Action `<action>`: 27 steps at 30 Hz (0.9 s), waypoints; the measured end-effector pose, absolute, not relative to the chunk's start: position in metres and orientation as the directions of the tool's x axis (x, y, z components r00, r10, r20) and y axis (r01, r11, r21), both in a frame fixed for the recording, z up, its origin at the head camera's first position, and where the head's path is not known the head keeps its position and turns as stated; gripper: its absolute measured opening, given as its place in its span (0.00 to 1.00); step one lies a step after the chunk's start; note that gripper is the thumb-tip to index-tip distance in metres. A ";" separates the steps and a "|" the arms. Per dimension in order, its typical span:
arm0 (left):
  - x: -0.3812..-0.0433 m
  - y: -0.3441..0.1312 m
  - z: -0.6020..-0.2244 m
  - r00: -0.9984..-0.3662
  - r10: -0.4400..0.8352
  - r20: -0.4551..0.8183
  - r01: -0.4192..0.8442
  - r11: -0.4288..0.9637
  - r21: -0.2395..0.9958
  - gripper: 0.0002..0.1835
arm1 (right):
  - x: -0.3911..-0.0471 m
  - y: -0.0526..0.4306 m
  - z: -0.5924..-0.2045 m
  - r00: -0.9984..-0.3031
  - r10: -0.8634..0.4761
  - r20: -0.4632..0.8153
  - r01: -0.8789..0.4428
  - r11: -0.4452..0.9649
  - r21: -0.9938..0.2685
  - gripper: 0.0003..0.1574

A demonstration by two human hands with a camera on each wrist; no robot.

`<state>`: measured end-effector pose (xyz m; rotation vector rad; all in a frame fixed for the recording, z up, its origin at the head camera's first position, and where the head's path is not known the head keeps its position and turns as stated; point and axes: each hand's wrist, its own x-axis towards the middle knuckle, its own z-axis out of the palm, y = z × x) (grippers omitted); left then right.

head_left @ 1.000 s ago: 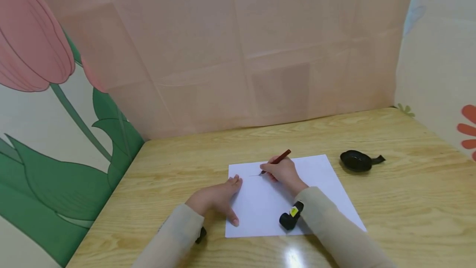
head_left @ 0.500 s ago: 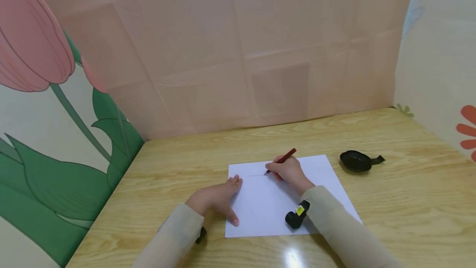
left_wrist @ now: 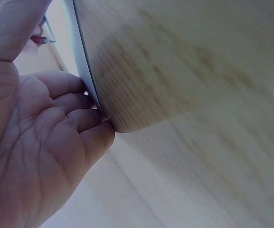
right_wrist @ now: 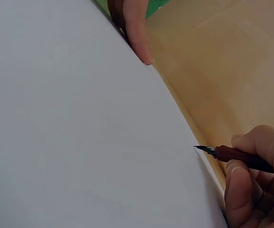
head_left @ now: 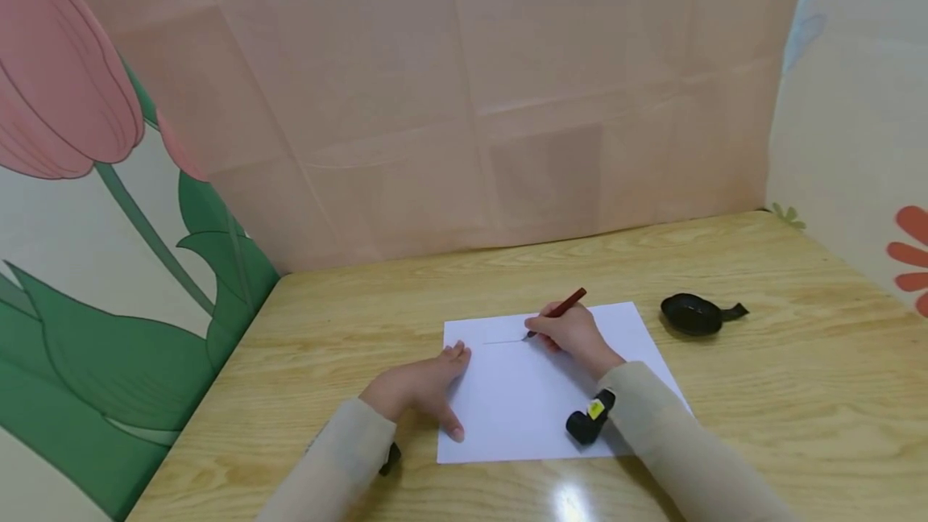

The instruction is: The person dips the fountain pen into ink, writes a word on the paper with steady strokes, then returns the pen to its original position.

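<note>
One pen [head_left: 569,302] tight in right hand [head_left: 576,335]; left hand [head_left: 420,385], thumb apart, on white paper [head_left: 507,417].

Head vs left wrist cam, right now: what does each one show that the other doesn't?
Head only: the black dish with a handle, the tulip mural and the person's right sleeve.

Left wrist only: the creased palm of the left hand.

Both: that left hand at the edge of the white paper, the wood-grain tabletop, and part of the right hand with the pen, tiny and blurred in the wrist view.
</note>
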<state>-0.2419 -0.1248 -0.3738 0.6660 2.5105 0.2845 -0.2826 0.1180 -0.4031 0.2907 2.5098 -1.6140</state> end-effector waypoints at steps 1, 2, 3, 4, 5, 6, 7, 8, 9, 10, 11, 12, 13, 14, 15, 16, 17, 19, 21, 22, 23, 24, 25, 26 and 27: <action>-0.242 -0.125 -0.374 -0.742 0.514 -0.431 0.404 0.855 0.323 0.64 | -0.283 0.119 -0.403 -0.970 0.085 -0.227 0.242 0.405 -0.882 0.14; -0.242 -0.125 -0.374 -0.741 0.515 -0.430 0.408 0.855 0.321 0.64 | -0.283 0.120 -0.403 -0.970 0.084 -0.230 0.244 0.406 -0.881 0.14; -0.242 -0.126 -0.374 -0.741 0.516 -0.430 0.410 0.854 0.320 0.64 | -0.283 0.121 -0.403 -0.968 0.088 -0.235 0.250 0.402 -0.881 0.14; -0.243 -0.126 -0.374 -0.741 0.517 -0.429 0.410 0.854 0.321 0.64 | -0.283 0.122 -0.403 -0.968 0.085 -0.234 0.249 0.401 -0.882 0.15; -0.243 -0.126 -0.375 -0.741 0.516 -0.430 0.410 0.854 0.320 0.64 | -0.283 0.123 -0.403 -0.968 0.085 -0.237 0.251 0.396 -0.883 0.15; -0.243 -0.126 -0.375 -0.741 0.516 -0.430 0.409 0.854 0.320 0.64 | -0.283 0.125 -0.403 -0.967 0.086 -0.239 0.253 0.393 -0.884 0.15; -0.243 -0.126 -0.375 -0.742 0.516 -0.429 0.410 0.855 0.319 0.64 | -0.283 0.127 -0.403 -0.966 0.090 -0.241 0.257 0.391 -0.884 0.15; -0.243 -0.126 -0.375 -0.742 0.515 -0.430 0.409 0.855 0.319 0.64 | -0.283 0.128 -0.403 -0.966 0.091 -0.242 0.258 0.388 -0.885 0.15; -0.243 -0.126 -0.376 -0.742 0.514 -0.431 0.408 0.855 0.320 0.64 | -0.283 0.130 -0.403 -0.966 0.091 -0.242 0.258 0.390 -0.884 0.15; -0.243 -0.126 -0.376 -0.742 0.514 -0.431 0.407 0.856 0.320 0.64 | -0.283 0.132 -0.403 -0.967 0.089 -0.239 0.255 0.394 -0.883 0.15; -0.244 -0.126 -0.376 -0.742 0.513 -0.432 0.407 0.856 0.319 0.64 | -0.283 0.133 -0.403 -0.967 0.090 -0.238 0.254 0.396 -0.882 0.15; -0.244 -0.126 -0.377 -0.742 0.514 -0.431 0.407 0.856 0.319 0.64 | -0.283 0.135 -0.403 -0.968 0.088 -0.234 0.249 0.401 -0.882 0.15; -0.244 -0.126 -0.377 -0.742 0.514 -0.431 0.408 0.856 0.319 0.64 | -0.283 0.136 -0.403 -0.969 0.086 -0.230 0.245 0.402 -0.882 0.15; -0.244 -0.127 -0.377 -0.741 0.514 -0.432 0.407 0.856 0.320 0.64 | -0.283 0.137 -0.403 -0.971 0.083 -0.226 0.240 0.402 -0.883 0.15; -0.244 -0.127 -0.377 -0.741 0.514 -0.432 0.407 0.856 0.320 0.64 | -0.283 0.139 -0.403 -0.972 0.077 -0.222 0.234 0.407 -0.883 0.15; -0.244 -0.127 -0.378 -0.741 0.514 -0.432 0.406 0.856 0.321 0.64 | -0.283 0.140 -0.403 -0.973 0.073 -0.218 0.229 0.406 -0.885 0.15; -0.244 -0.127 -0.378 -0.741 0.513 -0.432 0.405 0.856 0.322 0.64 | -0.283 0.141 -0.403 -0.974 0.071 -0.217 0.227 0.401 -0.888 0.15; -0.244 -0.127 -0.378 -0.742 0.512 -0.433 0.403 0.856 0.322 0.64 | -0.283 0.144 -0.403 -0.974 0.066 -0.218 0.226 0.399 -0.889 0.15; -0.244 -0.126 -0.377 -0.742 0.512 -0.433 0.403 0.857 0.322 0.64 | -0.283 0.146 -0.403 -0.976 0.054 -0.209 0.213 0.406 -0.889 0.16; -0.243 -0.126 -0.377 -0.742 0.512 -0.433 0.403 0.857 0.321 0.64 | -0.283 0.147 -0.402 -0.976 0.058 -0.210 0.215 0.407 -0.888 0.16; -0.243 -0.126 -0.376 -0.742 0.511 -0.433 0.404 0.857 0.321 0.64 | -0.283 0.148 -0.402 -0.976 0.060 -0.212 0.217 0.409 -0.886 0.16; -0.243 -0.126 -0.376 -0.743 0.510 -0.434 0.402 0.858 0.321 0.64 | -0.283 0.149 -0.402 -0.976 0.060 -0.212 0.217 0.414 -0.884 0.16; -0.243 -0.125 -0.375 -0.743 0.509 -0.434 0.401 0.858 0.321 0.64 | -0.283 0.150 -0.402 -0.976 0.059 -0.210 0.216 0.417 -0.883 0.16; -0.243 -0.125 -0.375 -0.743 0.508 -0.435 0.399 0.859 0.322 0.64 | -0.282 0.150 -0.402 -0.976 0.059 -0.209 0.214 0.421 -0.882 0.17; -0.242 -0.125 -0.374 -0.743 0.507 -0.437 0.397 0.860 0.321 0.64 | -0.282 0.151 -0.402 -0.976 0.062 -0.210 0.216 0.422 -0.880 0.17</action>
